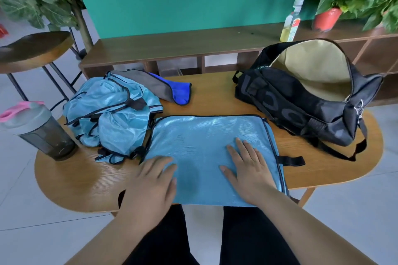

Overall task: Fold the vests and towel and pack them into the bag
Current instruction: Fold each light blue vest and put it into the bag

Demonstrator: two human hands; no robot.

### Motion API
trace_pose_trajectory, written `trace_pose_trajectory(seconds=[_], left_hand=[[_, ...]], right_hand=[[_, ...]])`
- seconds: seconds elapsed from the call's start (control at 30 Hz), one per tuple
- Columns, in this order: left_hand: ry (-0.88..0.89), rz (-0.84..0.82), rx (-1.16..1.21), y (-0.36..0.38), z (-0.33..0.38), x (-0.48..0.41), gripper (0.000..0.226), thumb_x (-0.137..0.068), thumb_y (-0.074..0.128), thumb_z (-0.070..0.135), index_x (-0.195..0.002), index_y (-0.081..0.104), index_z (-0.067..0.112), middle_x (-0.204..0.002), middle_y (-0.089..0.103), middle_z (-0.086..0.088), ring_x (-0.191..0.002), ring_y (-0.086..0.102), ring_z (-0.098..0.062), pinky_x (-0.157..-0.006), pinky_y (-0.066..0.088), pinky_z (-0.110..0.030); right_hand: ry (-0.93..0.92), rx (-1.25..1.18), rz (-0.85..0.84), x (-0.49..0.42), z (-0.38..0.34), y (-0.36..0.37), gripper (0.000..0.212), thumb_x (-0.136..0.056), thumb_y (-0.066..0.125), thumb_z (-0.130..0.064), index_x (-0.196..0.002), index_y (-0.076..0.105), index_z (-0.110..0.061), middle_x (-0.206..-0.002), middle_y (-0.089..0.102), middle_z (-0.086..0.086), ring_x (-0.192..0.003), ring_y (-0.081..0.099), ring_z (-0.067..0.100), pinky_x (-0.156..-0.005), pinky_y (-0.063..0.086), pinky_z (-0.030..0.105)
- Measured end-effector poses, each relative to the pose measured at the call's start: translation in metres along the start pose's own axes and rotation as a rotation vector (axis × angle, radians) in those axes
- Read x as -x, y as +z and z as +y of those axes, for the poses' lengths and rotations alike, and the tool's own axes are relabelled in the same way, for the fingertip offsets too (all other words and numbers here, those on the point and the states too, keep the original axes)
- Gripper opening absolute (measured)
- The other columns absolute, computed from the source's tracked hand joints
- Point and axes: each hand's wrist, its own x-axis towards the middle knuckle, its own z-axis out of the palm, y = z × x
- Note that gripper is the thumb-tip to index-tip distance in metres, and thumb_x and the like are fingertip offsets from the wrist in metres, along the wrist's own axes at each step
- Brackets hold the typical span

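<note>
We lay both hands flat on the folded blue vest [202,142]: left hand [150,180] on its left edge, right hand [249,170] on its right half, fingers straight, gripping nothing. Left of the vest lie crumpled vests [107,114]; behind it is the towel [176,92]; to its right rear is the open black bag [301,101]. The bag's grey lettering and the bottle [291,21] label are unreadable.

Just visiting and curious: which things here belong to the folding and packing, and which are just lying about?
Part of the job: flat blue vest; heap of blue vests; blue and grey towel; open black bag.
Just lying about: shaker bottle; bottle of yellow liquid; potted plant; stool.
</note>
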Motion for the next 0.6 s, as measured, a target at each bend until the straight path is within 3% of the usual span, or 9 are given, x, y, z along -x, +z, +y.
trace_pose_trajectory(seconds=[0.1,0.27,0.43,0.5,0.6], left_hand=[[0.071,-0.022,0.130,0.024,0.059,-0.023,0.040,-0.100,0.052,0.033,-0.131,0.067,0.013,-0.142,0.058,0.000,-0.134,0.053,-0.024,-0.112,0.044,-0.041],[0.106,-0.155,0.232,0.057,0.134,-0.051,0.056,-0.100,0.046,0.047,-0.145,0.055,0.014,-0.148,0.054,-0.003,-0.143,0.046,-0.024,-0.117,0.043,-0.043],[0.254,-0.249,0.112,0.078,0.181,-0.061,0.087,-0.082,0.054,0.071,-0.146,0.053,0.013,-0.154,0.050,-0.005,-0.143,0.047,-0.028,-0.119,0.041,-0.046],[0.220,-0.274,0.039,0.084,0.195,-0.064,0.080,-0.079,0.068,0.058,-0.142,0.056,0.010,-0.147,0.054,-0.008,-0.135,0.055,-0.032,-0.112,0.048,-0.050],[0.162,-0.148,-0.003,0.095,0.212,-0.066,0.047,-0.089,0.055,0.023,-0.134,0.061,0.009,-0.136,0.059,-0.010,-0.127,0.061,-0.035,-0.101,0.054,-0.052]], right_hand=[[0.005,-0.079,-0.010,-0.004,-0.001,-0.005,0.071,-0.106,0.030,-0.066,-0.166,0.014,-0.033,-0.176,-0.005,-0.005,-0.162,-0.010,0.018,-0.132,0.001,0.041],[0.068,-0.184,0.077,-0.038,0.022,-0.028,0.054,-0.111,0.042,-0.033,-0.163,0.033,-0.022,-0.174,0.016,-0.002,-0.161,0.006,0.019,-0.130,0.018,0.042],[0.226,-0.102,0.055,-0.080,0.083,-0.057,0.053,-0.109,0.048,-0.030,-0.159,0.038,-0.019,-0.168,0.028,-0.003,-0.153,0.022,0.024,-0.119,0.034,0.050],[0.251,-0.084,-0.007,-0.093,0.102,-0.066,0.055,-0.109,0.049,-0.034,-0.160,0.036,-0.019,-0.166,0.029,-0.002,-0.150,0.027,0.027,-0.118,0.038,0.050],[0.266,-0.078,-0.050,-0.108,0.114,-0.074,0.059,-0.108,0.049,-0.042,-0.162,0.033,-0.021,-0.162,0.033,0.001,-0.150,0.029,0.029,-0.118,0.040,0.049]])
